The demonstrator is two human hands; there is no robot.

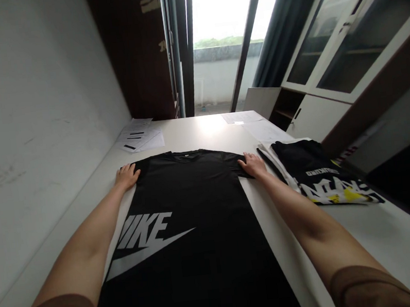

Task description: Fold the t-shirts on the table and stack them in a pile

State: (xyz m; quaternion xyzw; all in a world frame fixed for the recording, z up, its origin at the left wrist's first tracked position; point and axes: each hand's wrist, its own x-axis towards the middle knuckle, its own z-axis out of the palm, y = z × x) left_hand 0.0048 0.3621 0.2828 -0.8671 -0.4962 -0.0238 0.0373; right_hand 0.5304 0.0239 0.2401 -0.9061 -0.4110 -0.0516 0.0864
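A black T-shirt with a grey NIKE print lies spread out on the white table, its collar at the far end and its lower part running off the bottom of the view. On its left sleeve end rests my left hand, palm down with the fingers apart. My right hand presses flat on the opposite sleeve, fingers stretched forward. Neither hand has cloth visibly gripped in it.
To the right lies a pile of folded shirts, the top one black with white and yellow print. Papers are at the table's far left, more sheets at the far right. A wall borders the left side; a white cabinet stands behind right.
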